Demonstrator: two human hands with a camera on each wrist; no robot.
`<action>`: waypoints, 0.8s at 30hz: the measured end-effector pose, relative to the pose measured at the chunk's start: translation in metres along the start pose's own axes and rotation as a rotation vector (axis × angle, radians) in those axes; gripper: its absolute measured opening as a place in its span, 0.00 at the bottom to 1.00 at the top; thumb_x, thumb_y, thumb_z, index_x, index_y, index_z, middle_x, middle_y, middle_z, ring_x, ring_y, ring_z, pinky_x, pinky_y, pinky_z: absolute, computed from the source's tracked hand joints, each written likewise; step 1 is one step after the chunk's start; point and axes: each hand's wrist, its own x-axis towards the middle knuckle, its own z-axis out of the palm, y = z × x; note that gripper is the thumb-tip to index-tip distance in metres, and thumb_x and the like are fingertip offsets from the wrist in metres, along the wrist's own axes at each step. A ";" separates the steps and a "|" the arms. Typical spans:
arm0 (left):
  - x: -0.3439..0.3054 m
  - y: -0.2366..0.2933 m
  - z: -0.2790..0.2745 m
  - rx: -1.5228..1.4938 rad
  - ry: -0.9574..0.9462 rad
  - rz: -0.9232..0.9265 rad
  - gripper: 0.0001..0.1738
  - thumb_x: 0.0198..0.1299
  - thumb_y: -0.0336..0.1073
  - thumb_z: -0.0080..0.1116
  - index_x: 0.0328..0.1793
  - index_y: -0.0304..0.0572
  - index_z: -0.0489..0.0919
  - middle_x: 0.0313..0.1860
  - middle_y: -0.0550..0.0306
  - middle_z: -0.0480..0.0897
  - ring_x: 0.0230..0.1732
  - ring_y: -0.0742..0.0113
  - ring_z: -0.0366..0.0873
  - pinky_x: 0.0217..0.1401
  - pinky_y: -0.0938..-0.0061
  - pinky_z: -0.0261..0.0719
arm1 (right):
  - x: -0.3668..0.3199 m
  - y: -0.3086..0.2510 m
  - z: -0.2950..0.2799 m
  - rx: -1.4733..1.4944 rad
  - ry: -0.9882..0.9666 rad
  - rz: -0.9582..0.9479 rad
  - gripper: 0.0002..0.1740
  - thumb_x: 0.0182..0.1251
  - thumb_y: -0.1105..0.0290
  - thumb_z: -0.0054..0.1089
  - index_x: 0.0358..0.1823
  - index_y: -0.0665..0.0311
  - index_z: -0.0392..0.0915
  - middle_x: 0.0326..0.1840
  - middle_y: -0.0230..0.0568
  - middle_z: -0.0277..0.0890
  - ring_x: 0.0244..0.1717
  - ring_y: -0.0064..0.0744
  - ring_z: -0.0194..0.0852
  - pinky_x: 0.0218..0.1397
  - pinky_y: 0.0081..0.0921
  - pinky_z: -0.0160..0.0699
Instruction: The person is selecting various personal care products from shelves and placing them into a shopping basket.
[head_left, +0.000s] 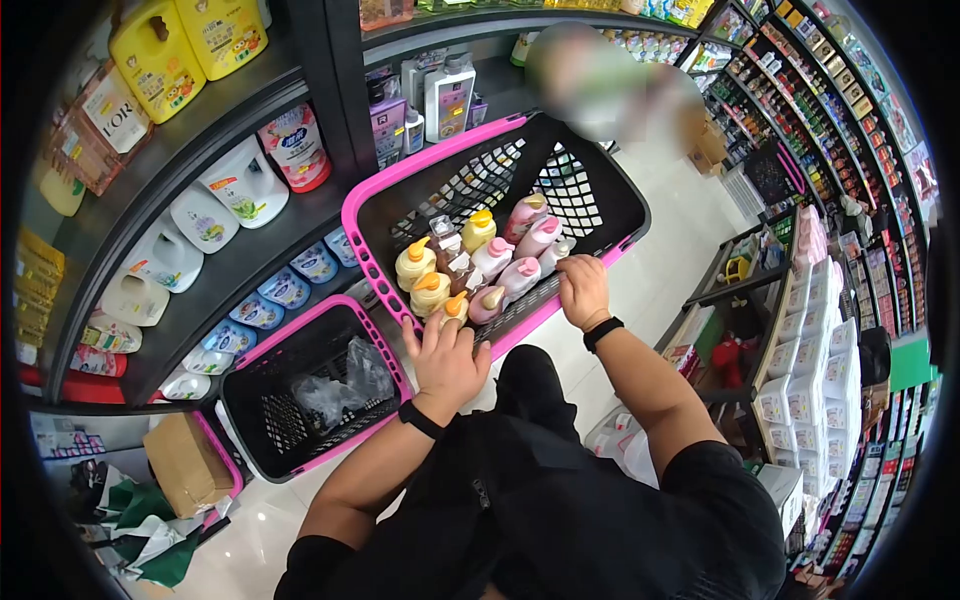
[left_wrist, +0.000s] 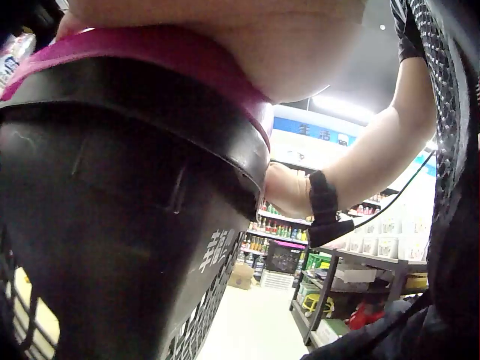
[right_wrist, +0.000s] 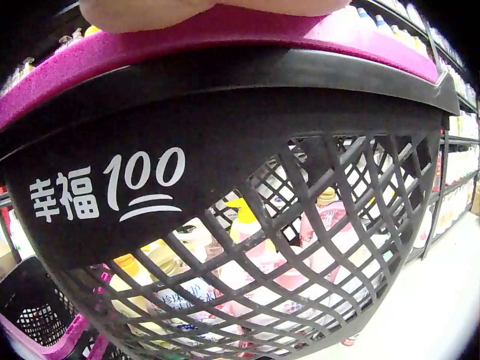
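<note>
In the head view a large black shopping basket (head_left: 620, 190) with a pink rim holds several pump bottles, among them a yellow-capped bottle (head_left: 480, 229), a pink bottle (head_left: 520, 277) and a brown one (head_left: 464, 272). My left hand (head_left: 447, 362) rests over its near left corner, fingers spread beside an orange-pump bottle (head_left: 454, 308). Farther right along the near side, my right hand (head_left: 584, 293) grips the rim, its fingers bent over the edge. Through the basket's lattice (right_wrist: 322, 195) the right wrist view shows the bottles standing inside.
A second black basket (head_left: 250, 400) with crumpled clear plastic (head_left: 345, 385) stands at the left, near a cardboard box (head_left: 188, 465). Shelves of detergent jugs (head_left: 245, 185) line the left. Stacked white tubs (head_left: 805, 370) stand at the right. A blurred person (head_left: 590, 85) is beyond the basket.
</note>
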 end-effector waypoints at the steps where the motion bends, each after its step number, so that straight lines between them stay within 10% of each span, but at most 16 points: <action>1: 0.000 0.000 -0.001 -0.002 0.000 0.002 0.16 0.58 0.48 0.64 0.40 0.43 0.86 0.49 0.55 0.83 0.67 0.48 0.73 0.78 0.29 0.48 | 0.000 -0.001 0.000 -0.006 0.003 0.005 0.09 0.59 0.72 0.59 0.41 0.61 0.82 0.45 0.41 0.82 0.54 0.49 0.76 0.62 0.46 0.70; 24: 0.001 -0.001 -0.003 -0.047 0.005 0.018 0.15 0.57 0.48 0.66 0.39 0.43 0.85 0.45 0.56 0.85 0.61 0.52 0.77 0.79 0.30 0.48 | -0.003 -0.003 0.001 -0.032 0.000 0.057 0.03 0.62 0.69 0.60 0.33 0.59 0.81 0.37 0.40 0.80 0.50 0.48 0.76 0.60 0.46 0.70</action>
